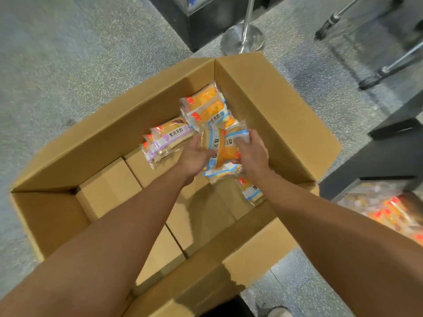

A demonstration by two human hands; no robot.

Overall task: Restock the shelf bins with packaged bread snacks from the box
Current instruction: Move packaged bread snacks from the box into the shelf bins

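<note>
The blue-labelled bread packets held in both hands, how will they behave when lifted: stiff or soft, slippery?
The blue-labelled bread packets probably yield when squeezed: the bread looks soft. Their glossy wrappers may slide, so the left hand and right hand gripping from both sides seems sensible. Likely light, since several are held together.

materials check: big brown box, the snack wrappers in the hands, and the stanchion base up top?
Large brown open box: corrugated cardboard by the look, matte, with folded flaps and creased edges. Blue-and-orange snack packets held between left hand and right hand: thin glossy plastic film, partly clear, crinkled, with glare. Round silver stanchion base: likely polished metal, given the bright reflections.
</note>
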